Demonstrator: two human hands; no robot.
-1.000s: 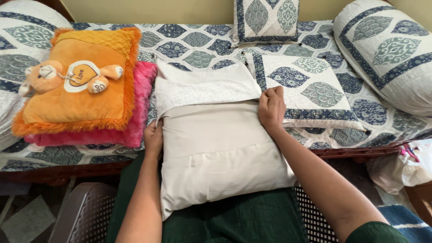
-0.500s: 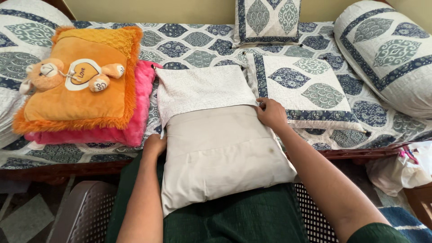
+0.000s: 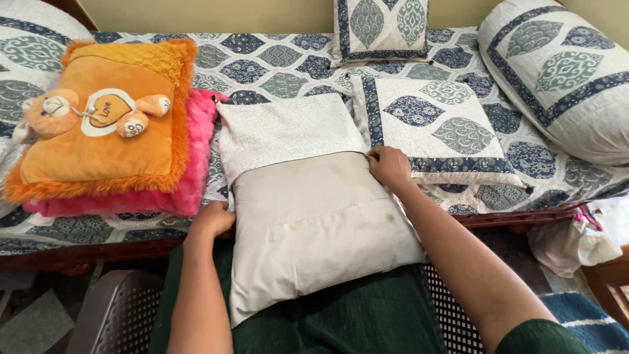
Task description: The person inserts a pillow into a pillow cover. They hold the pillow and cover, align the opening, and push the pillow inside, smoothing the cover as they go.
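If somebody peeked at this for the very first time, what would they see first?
Probably the fluffy orange cushion with a little teddy bear on it, lying on a pink cushion at the left of the bed. Next, in the middle, the plain beige pillow half inside a white quilted cover, with the left hand and right hand gripping the cover's edge at either side.

Daybed (image 3: 282, 69) with blue and grey leaf-patterned quilted cover. Lying on it: pink furry cushion (image 3: 187, 187) under an orange plush cushion (image 3: 111, 141), two bolsters (image 3: 557, 72), two matching patterned cushions (image 3: 436, 124), and a white quilted cover (image 3: 285, 131).
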